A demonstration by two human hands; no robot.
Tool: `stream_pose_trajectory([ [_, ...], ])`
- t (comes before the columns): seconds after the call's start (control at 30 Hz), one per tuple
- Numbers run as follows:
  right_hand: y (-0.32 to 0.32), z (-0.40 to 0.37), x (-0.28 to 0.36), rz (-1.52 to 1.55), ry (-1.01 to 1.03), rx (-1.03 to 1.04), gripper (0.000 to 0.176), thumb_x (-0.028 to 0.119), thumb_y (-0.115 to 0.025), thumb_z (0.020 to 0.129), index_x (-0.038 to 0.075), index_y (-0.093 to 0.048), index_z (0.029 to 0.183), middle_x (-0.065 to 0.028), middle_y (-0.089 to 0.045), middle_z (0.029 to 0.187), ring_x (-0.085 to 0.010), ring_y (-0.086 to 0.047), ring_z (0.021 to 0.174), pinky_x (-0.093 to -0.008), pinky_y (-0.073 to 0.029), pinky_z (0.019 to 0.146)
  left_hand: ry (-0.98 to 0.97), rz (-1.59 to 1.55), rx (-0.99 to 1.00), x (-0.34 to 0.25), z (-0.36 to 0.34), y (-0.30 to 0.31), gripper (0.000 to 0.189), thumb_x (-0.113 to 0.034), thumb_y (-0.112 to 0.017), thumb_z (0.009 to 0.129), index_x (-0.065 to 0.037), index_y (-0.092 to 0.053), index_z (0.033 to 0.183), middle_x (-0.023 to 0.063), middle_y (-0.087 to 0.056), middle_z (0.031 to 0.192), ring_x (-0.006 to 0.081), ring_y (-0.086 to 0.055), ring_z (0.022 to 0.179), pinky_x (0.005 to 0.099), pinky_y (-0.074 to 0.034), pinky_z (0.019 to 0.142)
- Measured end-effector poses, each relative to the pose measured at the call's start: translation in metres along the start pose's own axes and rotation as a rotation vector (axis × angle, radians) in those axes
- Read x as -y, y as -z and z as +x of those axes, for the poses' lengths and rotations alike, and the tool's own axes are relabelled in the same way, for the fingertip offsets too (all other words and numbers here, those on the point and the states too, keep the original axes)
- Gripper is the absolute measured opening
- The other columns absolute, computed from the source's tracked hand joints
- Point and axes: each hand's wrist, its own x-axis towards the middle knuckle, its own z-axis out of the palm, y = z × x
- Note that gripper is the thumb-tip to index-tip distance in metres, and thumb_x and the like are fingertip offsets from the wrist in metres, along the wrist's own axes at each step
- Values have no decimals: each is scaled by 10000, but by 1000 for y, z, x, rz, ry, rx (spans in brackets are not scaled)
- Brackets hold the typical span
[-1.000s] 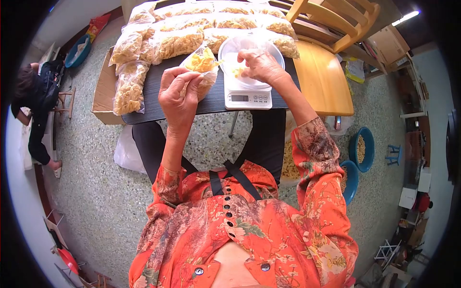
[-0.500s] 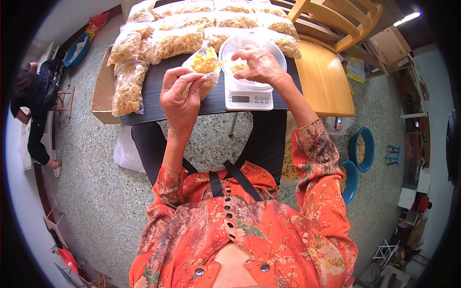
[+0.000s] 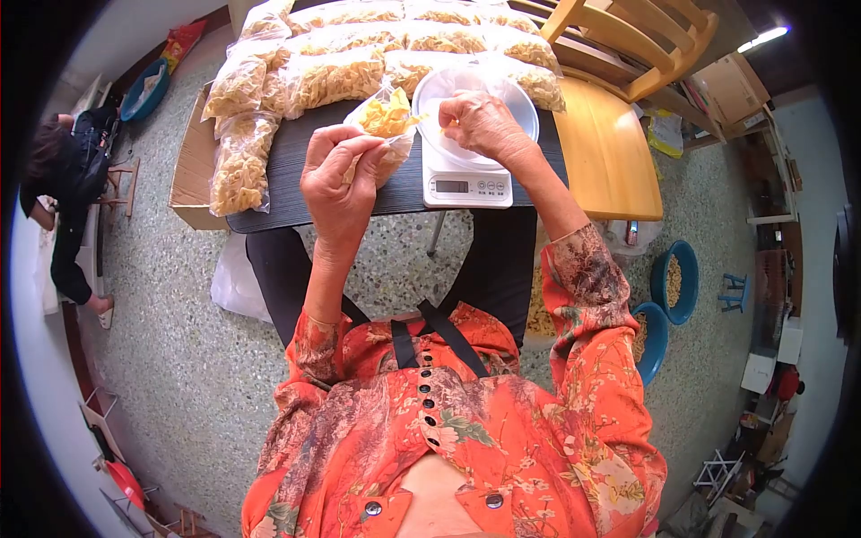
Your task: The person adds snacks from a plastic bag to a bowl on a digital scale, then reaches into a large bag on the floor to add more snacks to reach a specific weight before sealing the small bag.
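The person's left hand was clenched at the fingertips, thumb against fingers, on the edge of a clear plastic bag of yellow dried pieces. That bag was over the near part of the dark wood-grain counter, just left of a white digital scale. Whether it rested on the counter I could not tell. The right hand, fingertips drawn together, was over the round whitish plastic bowl on the scale; a speck of yellow showed by the fingertips, but I could not tell if it was gripped.

To my mind, work like this went best with a light pinch, so the brittle-looking pieces would not crack, with the bag's mouth spread and close to the bowl's rim, and with no wrist leaning on the scale.

The bag's mouth pointed upward and away from the person, one piece poking out rightward at the bowl. Its long axis seemed to run from the near side to the far side, though the hand hid much of it. Filled clear bags of pale dried pieces lay in rows beyond.
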Motion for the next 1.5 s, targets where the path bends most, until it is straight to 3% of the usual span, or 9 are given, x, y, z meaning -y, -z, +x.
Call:
stream_pose_trajectory([
  [0.37,1,11,-9,24,-24,-40,65,34,-665,739,13,-679,798,-155,-683,739,-271,-681,707,-364,-549,703,8,-5,1,4,2,-2,143,26,-777,767,-23,-739,896,67,-638,927,187,-643,855,300,-516,779],
  [0.47,10,7,-18,276,-84,-185,103,75,-717,734,12,-720,815,-75,-694,698,-133,-651,629,-288,-539,623,13,-14,-1,6,1,-2,139,28,-773,772,-25,-740,896,66,-638,928,184,-643,861,299,-518,783],
  [0.53,18,4,-27,679,-265,-191,98,81,-746,750,10,-724,814,-50,-698,713,-117,-654,659,-271,-535,634,19,-30,-1,7,1,-3,142,32,-774,769,-24,-740,895,65,-635,927,184,-642,861,300,-520,778],
  [0.57,18,4,-32,1071,-189,-211,108,88,-779,776,7,-722,821,-47,-701,747,-118,-660,690,-264,-547,663,20,-32,-3,8,1,-4,142,32,-774,769,-24,-740,895,65,-635,927,184,-642,861,300,-520,778],
  [0.67,33,2,-8,1451,-237,-299,150,78,-809,792,-21,-712,849,-78,-704,778,-124,-665,702,-269,-557,666,5,-51,-18,10,1,-5,143,37,-775,767,-23,-740,892,65,-632,925,185,-640,855,301,-520,772],
  [0.8,34,10,42,1352,46,-246,157,85,-802,801,-22,-720,881,-64,-706,784,-110,-667,716,-252,-557,671,13,-91,-25,8,1,-6,138,41,-772,766,-19,-739,885,66,-630,922,185,-634,851,298,-518,767],
  [0.93,25,13,82,707,118,-342,147,67,-788,818,4,-720,932,-28,-699,808,-65,-637,738,-231,-548,705,22,-98,-21,5,2,-2,133,38,-770,770,-20,-740,886,70,-633,921,189,-635,854,301,-519,764],
  [1.27,11,15,84,106,468,-485,73,139,-735,823,77,-737,862,-76,-715,837,-263,-691,814,-381,-558,720,6,-114,-81,9,-5,0,148,42,-769,760,-22,-742,891,72,-642,927,193,-632,849,305,-523,754],
  [1.5,8,23,88,79,278,-381,122,127,-719,791,72,-650,875,-138,-684,797,-308,-672,849,-428,-545,720,-47,-114,-44,8,-3,-4,147,45,-771,749,-19,-735,877,68,-644,927,198,-632,849,310,-524,752],
])
